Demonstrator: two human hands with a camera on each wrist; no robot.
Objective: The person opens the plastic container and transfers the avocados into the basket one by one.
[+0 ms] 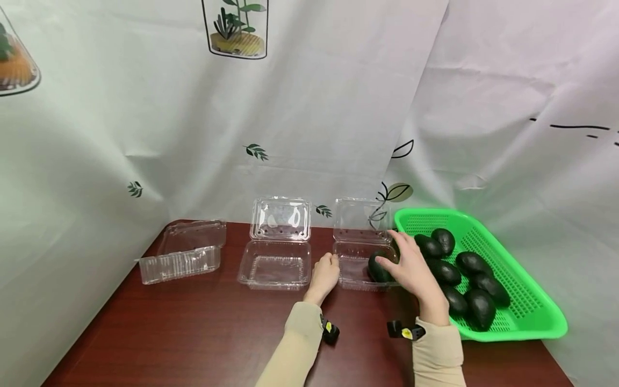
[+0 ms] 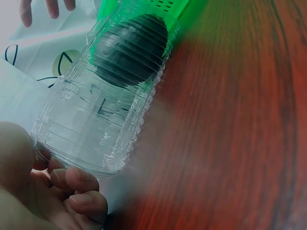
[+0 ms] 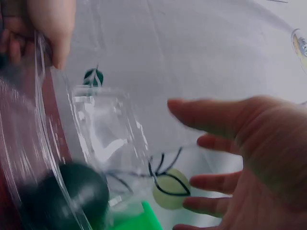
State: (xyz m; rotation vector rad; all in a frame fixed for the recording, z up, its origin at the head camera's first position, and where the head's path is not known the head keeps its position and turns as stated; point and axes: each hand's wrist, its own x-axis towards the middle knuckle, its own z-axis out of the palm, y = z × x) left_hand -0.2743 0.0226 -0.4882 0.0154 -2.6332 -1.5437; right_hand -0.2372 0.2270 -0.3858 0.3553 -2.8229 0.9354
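Observation:
My left hand [image 1: 324, 275] pinches the left rim of a clear plastic clamshell container [image 1: 351, 272] between thumb and curled fingers, as the left wrist view shows. A dark avocado [image 1: 376, 270] lies in the right part of this container's base; its shape shows through the ribbed wall in the left wrist view. The lid [image 1: 358, 217] stands raised behind the base. Over the container's right end is my right hand [image 1: 412, 269], thumb and fingers spread apart with nothing between them in the right wrist view. There the avocado [image 3: 72, 196] sits at the lower left, apart from the fingers.
At the right, a green plastic basket [image 1: 534, 298] holds several avocados [image 1: 481, 308]. Another open clamshell container [image 1: 274, 266] stands left of my left hand, and more clear containers [image 1: 181, 264] sit at the far left. A white printed cloth [image 1: 329, 107] hangs behind the reddish-brown table [image 1: 193, 328].

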